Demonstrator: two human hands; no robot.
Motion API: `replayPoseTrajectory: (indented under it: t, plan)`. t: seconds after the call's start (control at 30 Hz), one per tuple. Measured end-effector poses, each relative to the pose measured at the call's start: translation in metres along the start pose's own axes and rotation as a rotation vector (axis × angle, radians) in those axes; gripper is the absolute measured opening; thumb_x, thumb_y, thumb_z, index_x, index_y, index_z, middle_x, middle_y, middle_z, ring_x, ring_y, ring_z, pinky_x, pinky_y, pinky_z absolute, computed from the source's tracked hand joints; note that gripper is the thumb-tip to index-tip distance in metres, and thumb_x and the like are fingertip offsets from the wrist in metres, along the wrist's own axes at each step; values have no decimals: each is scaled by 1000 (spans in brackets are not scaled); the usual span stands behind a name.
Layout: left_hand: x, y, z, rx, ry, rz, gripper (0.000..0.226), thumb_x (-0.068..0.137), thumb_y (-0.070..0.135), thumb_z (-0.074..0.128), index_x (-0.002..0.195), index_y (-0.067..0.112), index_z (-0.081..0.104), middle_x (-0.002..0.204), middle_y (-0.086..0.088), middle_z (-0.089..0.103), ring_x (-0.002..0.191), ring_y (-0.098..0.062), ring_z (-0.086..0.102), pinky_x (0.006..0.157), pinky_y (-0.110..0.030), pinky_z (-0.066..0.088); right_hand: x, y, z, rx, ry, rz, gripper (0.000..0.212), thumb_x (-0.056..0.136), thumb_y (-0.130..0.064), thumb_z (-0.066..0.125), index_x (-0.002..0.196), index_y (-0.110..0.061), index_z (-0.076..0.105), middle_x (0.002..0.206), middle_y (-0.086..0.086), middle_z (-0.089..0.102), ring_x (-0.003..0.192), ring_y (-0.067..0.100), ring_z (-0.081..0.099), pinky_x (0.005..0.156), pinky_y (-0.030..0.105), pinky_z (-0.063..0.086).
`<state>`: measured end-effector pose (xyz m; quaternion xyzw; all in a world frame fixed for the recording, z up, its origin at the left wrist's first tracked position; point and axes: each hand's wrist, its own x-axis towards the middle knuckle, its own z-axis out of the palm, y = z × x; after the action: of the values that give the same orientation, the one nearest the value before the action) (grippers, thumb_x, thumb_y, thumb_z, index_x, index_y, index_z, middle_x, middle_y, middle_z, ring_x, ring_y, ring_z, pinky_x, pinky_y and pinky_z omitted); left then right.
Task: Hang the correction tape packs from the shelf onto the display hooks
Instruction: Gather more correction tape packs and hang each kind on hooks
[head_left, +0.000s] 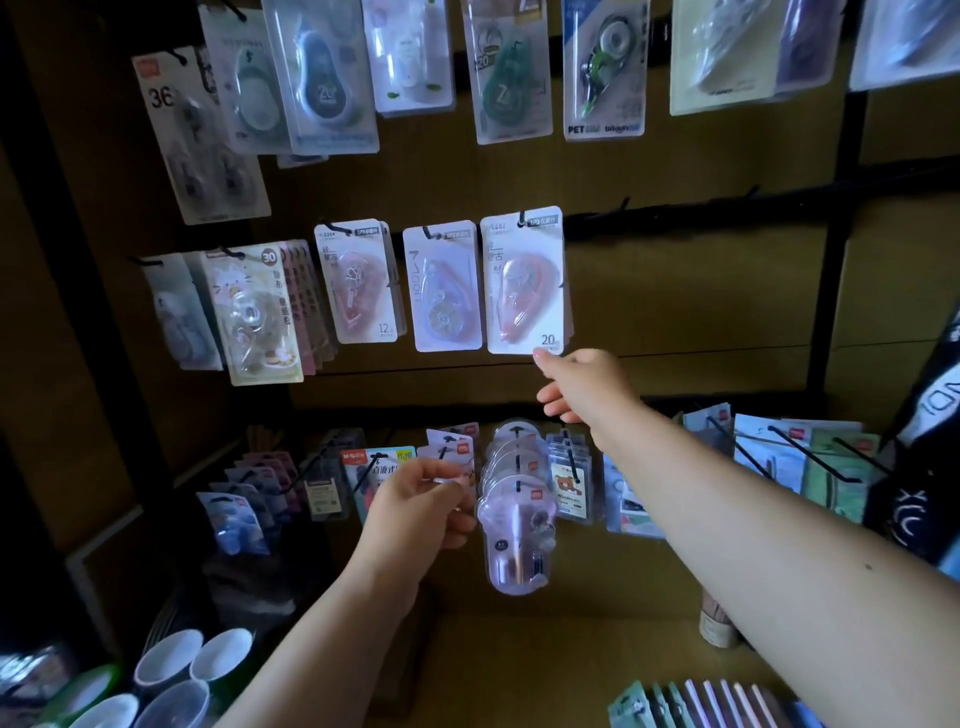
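1. Right hand (582, 382) reaches up to the pink 20m correction tape pack (524, 283); its thumb tip touches the pack's bottom right corner, other fingers loosely curled, holding nothing.
2. That pack hangs on its display hook (521, 218), middle rail, rightmost of three.
3. Left hand (418, 506) pinches a small pack (457, 475) between thumb and fingers, low by the bottom-row hooks.
4. Cups (171, 660) sit at the bottom left corner.

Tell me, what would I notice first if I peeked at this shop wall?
Probably the bright white pack marked 20, hanging on a hook in the middle row, with the right hand reaching up to its bottom corner. Lower down, the left hand pinches something small beside a stack of rounded clear packs.
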<state>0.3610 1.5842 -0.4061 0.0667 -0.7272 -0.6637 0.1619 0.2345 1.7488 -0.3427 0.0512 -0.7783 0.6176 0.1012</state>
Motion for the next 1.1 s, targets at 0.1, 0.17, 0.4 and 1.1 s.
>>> replayPoseTrajectory:
  t: [0.1, 0.17, 0.4, 1.1]
  plan:
    - [-6, 0, 0, 8, 5, 2, 7, 95, 10, 60, 97, 14, 65, 67, 1, 69, 57, -11, 65, 55, -24, 54, -21, 15, -2, -87, -17, -84, 36, 87, -50, 57, 81, -14, 60, 68, -1, 70, 56, 13, 63, 63, 34, 51]
    - [-9, -2, 0, 16, 5, 3, 7, 95, 9, 59, 97, 14, 64, 69, -1, 69, 58, -12, 65, 56, -24, 54, -35, 22, -3, -111, -32, -120, 35, 87, -48, 58, 79, -14, 61, 67, -2, 70, 57, 13, 64, 68, 36, 54]
    - [-26, -17, 7, 75, -6, -35, 10, 94, 7, 58, 92, 14, 64, 68, -2, 69, 54, -10, 63, 51, -22, 53, -86, 39, -14, -230, -97, -200, 28, 89, -46, 55, 80, -21, 61, 72, -4, 70, 61, 9, 66, 63, 29, 53]
    - [-22, -123, 50, 336, -245, -186, 6, 88, 7, 63, 85, 12, 60, 63, -6, 66, 53, -21, 59, 48, -26, 43, -125, 183, -21, -564, -143, 76, 33, 87, -51, 56, 70, -22, 55, 67, -6, 60, 69, 16, 59, 58, 29, 40]
